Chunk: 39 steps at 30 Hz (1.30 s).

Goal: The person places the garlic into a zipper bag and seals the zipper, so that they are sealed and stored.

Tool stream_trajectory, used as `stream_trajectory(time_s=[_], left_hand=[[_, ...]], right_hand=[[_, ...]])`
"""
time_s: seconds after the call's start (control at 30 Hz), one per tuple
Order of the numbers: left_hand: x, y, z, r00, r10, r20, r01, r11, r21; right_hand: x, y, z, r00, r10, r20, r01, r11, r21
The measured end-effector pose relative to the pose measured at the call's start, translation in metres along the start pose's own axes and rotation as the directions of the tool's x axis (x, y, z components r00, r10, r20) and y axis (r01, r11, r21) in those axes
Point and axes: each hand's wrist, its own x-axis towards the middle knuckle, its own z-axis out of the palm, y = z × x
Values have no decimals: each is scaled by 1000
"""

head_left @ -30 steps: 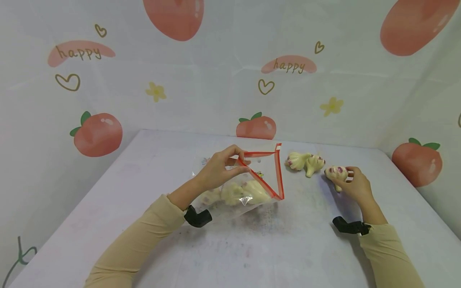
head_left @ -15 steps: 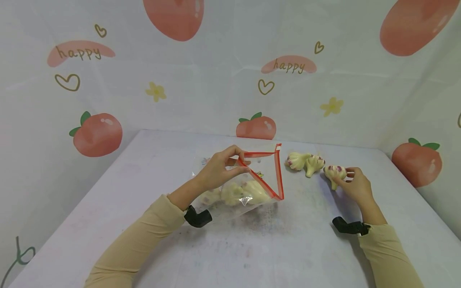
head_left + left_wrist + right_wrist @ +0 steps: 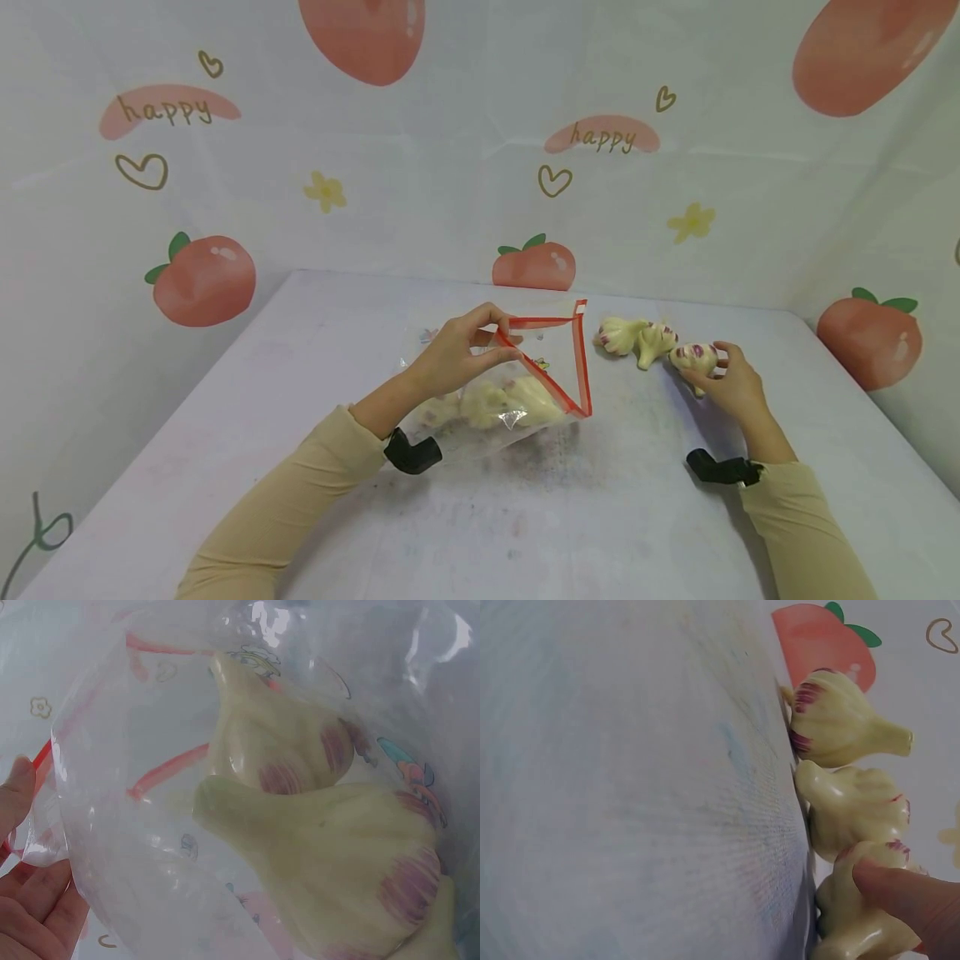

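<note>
My left hand (image 3: 453,354) pinches the rim of a clear plastic bag with a red edge (image 3: 582,367), keeping its mouth open towards the right. Several pale garlic bulbs (image 3: 337,862) with purple patches lie inside the bag. Over on the right, my right hand (image 3: 738,387) grips another garlic bulb (image 3: 692,358) between thumb and fingers, close over the table. The right wrist view has the thumb (image 3: 900,892) against that bulb's side. Two more garlic bulbs, one on the left (image 3: 618,336) and one on the right (image 3: 655,342), lie together just beyond it.
A white table (image 3: 480,533) with faint smudges spreads under both hands. Behind it hangs a white backdrop (image 3: 420,192) printed with peaches, hearts and flowers. Each wrist carries a black mount, one on the left (image 3: 412,452) and one on the right (image 3: 722,468).
My right hand has shifted slightly left with the garlic bulb, bringing it nearer the two loose bulbs. The bulb's stem has swung within the grip. My left hand and the bag stay put.
</note>
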Motion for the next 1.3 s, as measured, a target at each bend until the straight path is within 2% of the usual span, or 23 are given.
stream_trajectory(time_s=[0.13, 0.33, 0.57, 1.3], left_hand=[[0, 0, 0, 1000, 11, -1, -11, 1000, -4], [1, 0, 0, 1000, 18, -4, -18, 1000, 6], [0, 2, 0, 1000, -2, 0, 2, 1000, 8], [0, 0, 0, 1000, -4, 2, 4, 1000, 5]], right_hand=[[2, -1, 1, 1000, -10, 5, 10, 1000, -7], [4, -2, 2, 999, -17, -29, 16, 999, -29], [3, -1, 0, 999, 5, -40, -6, 999, -45], [-9, -21, -16, 996, -24, -81, 27, 999, 38]])
